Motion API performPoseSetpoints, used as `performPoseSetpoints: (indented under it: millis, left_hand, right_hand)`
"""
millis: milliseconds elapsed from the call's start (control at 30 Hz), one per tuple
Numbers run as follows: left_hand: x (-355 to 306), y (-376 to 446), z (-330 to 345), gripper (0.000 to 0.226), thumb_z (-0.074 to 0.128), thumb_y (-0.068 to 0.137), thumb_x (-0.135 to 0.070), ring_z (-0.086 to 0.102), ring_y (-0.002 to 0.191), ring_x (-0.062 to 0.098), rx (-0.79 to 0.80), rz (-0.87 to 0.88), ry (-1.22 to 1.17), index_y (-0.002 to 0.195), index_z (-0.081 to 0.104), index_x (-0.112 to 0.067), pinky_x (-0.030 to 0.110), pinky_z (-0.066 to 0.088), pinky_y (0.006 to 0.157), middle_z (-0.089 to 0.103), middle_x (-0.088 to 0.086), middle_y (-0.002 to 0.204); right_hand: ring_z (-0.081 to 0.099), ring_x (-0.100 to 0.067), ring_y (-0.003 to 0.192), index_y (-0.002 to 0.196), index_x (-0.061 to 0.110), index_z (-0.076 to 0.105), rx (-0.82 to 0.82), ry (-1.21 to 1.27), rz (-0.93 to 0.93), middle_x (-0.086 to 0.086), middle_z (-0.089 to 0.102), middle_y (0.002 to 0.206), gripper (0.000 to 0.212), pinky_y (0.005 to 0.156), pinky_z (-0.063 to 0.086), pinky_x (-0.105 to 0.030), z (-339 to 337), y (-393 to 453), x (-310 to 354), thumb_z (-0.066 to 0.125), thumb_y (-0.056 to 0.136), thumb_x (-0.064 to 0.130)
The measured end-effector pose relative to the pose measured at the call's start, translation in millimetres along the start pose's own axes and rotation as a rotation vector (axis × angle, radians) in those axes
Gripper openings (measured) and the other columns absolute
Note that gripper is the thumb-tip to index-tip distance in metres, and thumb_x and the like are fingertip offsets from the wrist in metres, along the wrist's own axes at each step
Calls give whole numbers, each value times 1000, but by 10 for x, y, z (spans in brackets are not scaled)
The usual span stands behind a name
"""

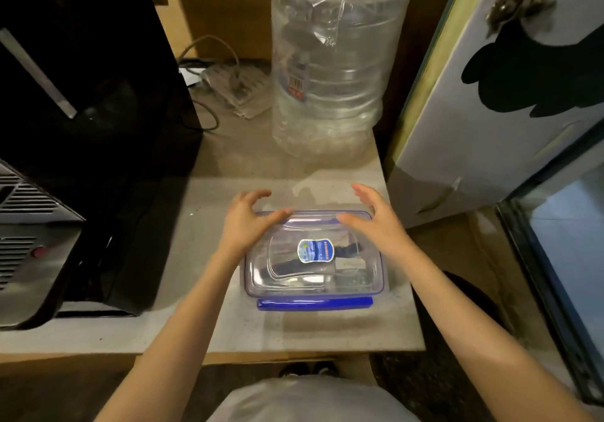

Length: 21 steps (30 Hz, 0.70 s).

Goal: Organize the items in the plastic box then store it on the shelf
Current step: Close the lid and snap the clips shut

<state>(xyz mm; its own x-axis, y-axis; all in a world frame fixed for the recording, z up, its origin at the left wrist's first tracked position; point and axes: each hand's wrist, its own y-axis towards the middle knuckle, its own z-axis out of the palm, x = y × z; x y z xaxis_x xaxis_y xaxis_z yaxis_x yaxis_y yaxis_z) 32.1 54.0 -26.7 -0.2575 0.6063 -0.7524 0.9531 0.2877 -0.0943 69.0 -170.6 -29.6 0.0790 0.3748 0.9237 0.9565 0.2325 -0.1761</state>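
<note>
A clear plastic box [313,274] with a lid on top and a blue clip along its near edge [314,303] rests on the pale shelf surface [294,330]. A white-and-blue sticker [315,250] sits on the lid. Dark items and a white one show dimly through the plastic. My left hand [246,222] hovers at the box's far left corner with fingers spread and the thumb over the lid. At the far right corner, my right hand [376,217] also has its fingers apart. Neither hand holds anything.
A large clear water bottle [330,62] stands right behind the box. A black appliance [81,127] fills the left side. Cables and a power strip [235,85] lie at the back. A white cabinet with a dark sticker [490,95] stands on the right.
</note>
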Motion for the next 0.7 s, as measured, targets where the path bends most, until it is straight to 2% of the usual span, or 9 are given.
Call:
performPoseSetpoints:
  millis: [100,167,233,333,433,467,533,600,700]
  left_hand:
    - [42,51,12,64,75,71,-46,56,114,24,148,-152,-83,123,56,-14,28,42,91,58,11,126]
    - [45,70,19,59,73,74,-45,59,106,26,182,-211,-115,121,56,-13,33,47,91,61,12,121]
    - [24,76,21,59,72,74,-46,60,95,23,213,-252,-150,120,56,-12,32,50,83,61,9,111]
    - [30,76,26,58,73,72,-46,59,89,19,219,-264,-170,117,58,-12,27,46,75,61,4,103]
    - [49,73,6,58,78,70,-36,65,88,20,213,-257,-287,119,59,-12,22,51,72,66,8,106]
    - [50,69,0,59,79,71,-31,65,91,20,224,-246,-319,122,56,-13,22,52,74,64,8,110]
    - [59,73,1,63,79,71,-27,63,97,22,238,-219,-325,126,53,-15,28,53,82,60,6,114]
    - [66,72,10,54,80,70,-22,65,94,22,205,-201,-346,119,59,-14,27,55,82,64,7,108]
    - [62,64,27,31,81,69,-14,66,75,18,157,-179,-406,98,69,-10,15,56,63,69,7,87]
  right_hand:
    - [44,-14,123,141,22,35,97,38,123,-4,44,141,72,91,37,-22,-48,93,-31,72,79,27]
    - [48,-13,117,138,21,39,141,17,182,-4,48,138,69,89,40,-22,-67,132,-68,71,78,32]
    - [51,-15,116,133,21,45,167,-27,219,-2,51,134,64,87,43,-24,-73,163,-99,71,77,38]
    - [55,-15,108,127,23,51,179,-15,227,0,54,126,57,82,48,-24,-63,179,-90,71,76,38]
    - [58,-6,97,127,22,51,167,55,181,5,56,118,55,72,52,-16,-56,159,-78,72,77,31]
    - [59,-6,97,128,23,50,168,82,166,6,56,116,56,69,53,-15,-54,151,-80,72,77,29]
    - [61,-11,102,129,25,51,156,134,144,5,58,117,58,71,56,-19,-55,141,-103,73,76,28]
    - [62,-13,103,127,24,53,138,159,132,4,60,115,55,75,57,-23,-55,135,-96,74,76,24]
    - [65,-11,95,111,25,62,151,166,93,3,65,105,36,70,57,-20,-54,129,-73,72,78,18]
